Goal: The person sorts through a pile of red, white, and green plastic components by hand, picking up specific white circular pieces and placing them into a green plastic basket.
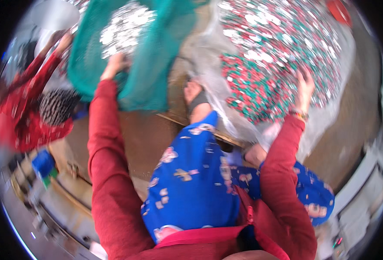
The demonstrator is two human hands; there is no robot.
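My left hand [116,65] reaches to the near edge of a heap of shiny silver pieces [128,28]. That heap lies on a green mesh net [157,82]. The hand is smeared by motion, and whether its fingers hold a piece cannot be made out. On the right, my right hand [304,86] rests at a wide pile of small red, green and silver pieces [261,82], its fingers apart and touching the pile. Beneath this pile spreads a whitish translucent plastic sheet [209,56]. The pieces are too small and blurred to name.
At the left, another person in a red patterned top [31,121] reaches toward more shiny pieces. A red round object [340,12] lies at the far right. My bare foot with a dark strap [198,102] stands between net and sheet, on a brown surface [135,138].
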